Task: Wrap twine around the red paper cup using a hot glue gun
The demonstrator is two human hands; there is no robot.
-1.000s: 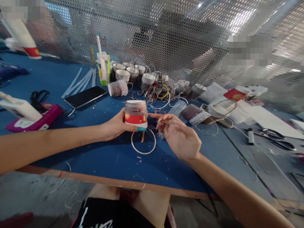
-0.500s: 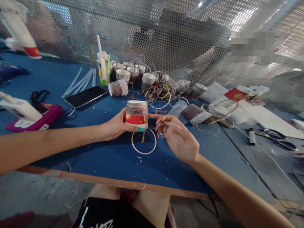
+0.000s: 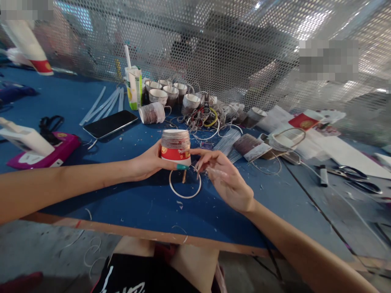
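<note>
My left hand (image 3: 149, 162) is closed round a red and white paper cup (image 3: 175, 154), its teal-nailed thumb along the bottom edge. Rows of greyish cord (image 3: 175, 138) wrap the upper part of the cup. At the cup's right side is my right hand (image 3: 224, 177), its index finger stretched to the cup wall and the other fingers curled. A pale, see-through blur crosses those fingers; what they hold cannot be made out. Below the cup, a white ring of cord (image 3: 185, 197) surrounds a short brown piece (image 3: 184, 176) on the blue table (image 3: 137, 207).
Behind the cup are several cord-wrapped cups (image 3: 158, 96), a drink carton (image 3: 133, 87) and tangled cords (image 3: 198, 120). A phone (image 3: 110, 124) and a magenta object (image 3: 58, 150) lie left. To the right are clear sticks (image 3: 227, 142), a flattened wrapped cup (image 3: 249, 146) and scissors (image 3: 360, 179).
My right hand has shifted slightly left and down, its fingers moving closer to the cup's lower right side. My left hand and the cup have hardly moved.
</note>
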